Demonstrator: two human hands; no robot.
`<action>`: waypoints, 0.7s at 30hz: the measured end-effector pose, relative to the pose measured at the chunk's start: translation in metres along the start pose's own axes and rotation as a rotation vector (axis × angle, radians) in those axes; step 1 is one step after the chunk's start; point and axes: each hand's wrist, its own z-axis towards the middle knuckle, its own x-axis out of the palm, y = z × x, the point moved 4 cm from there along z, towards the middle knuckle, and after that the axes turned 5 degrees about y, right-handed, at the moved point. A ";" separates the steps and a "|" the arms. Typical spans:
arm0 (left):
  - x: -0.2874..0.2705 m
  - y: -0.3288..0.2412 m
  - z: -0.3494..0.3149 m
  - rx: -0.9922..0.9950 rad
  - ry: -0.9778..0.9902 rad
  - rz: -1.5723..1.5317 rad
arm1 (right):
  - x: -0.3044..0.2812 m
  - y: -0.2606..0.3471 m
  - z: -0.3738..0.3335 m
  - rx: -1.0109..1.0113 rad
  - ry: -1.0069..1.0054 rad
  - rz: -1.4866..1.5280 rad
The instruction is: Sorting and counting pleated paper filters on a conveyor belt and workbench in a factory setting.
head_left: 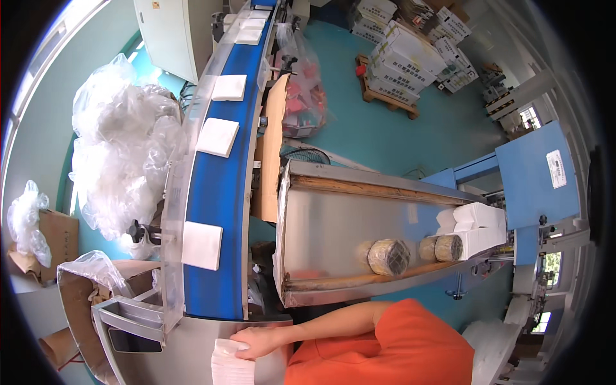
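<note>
Pinching the white paper stack (pixel 232 366) at its upper corner, your right hand (pixel 258 342) was closed on it over the steel table (pixel 189 350), near the blue conveyor (pixel 218 179); light, even pressure likely kept layers square. Left hand unseen.

The right forearm (pixel 327 322), bare below an orange sleeve (pixel 420 350), reaches leftward. Near the far right corner of the counter (pixel 183 350), the right hand (pixel 258 342) grips, thumb toward the body.
</note>
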 end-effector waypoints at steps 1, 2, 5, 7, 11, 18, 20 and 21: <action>-0.008 0.003 0.004 -0.107 0.064 -0.253 | -0.001 -0.001 -0.005 0.062 0.083 0.000; -0.015 0.006 0.009 -0.212 0.123 -0.507 | -0.005 -0.017 0.001 -0.015 -0.072 0.184; -0.039 0.008 0.019 -0.524 0.277 -1.281 | -0.017 -0.020 0.011 0.064 -0.211 0.598; -0.064 0.013 0.031 -0.563 0.324 -1.351 | -0.007 -0.003 0.007 0.022 -0.259 0.068; -0.097 0.021 0.044 -0.589 0.300 -1.173 | 0.032 0.024 0.000 -0.351 -0.263 -0.585; -0.106 0.029 0.049 -0.642 0.317 -1.126 | 0.012 -0.003 0.002 0.099 0.030 0.208; -0.115 0.034 0.051 -0.662 0.314 -1.177 | 0.010 -0.006 -0.008 0.104 0.065 0.110; -0.116 0.036 0.050 -0.673 0.311 -1.222 | 0.011 -0.004 -0.008 0.111 0.098 0.022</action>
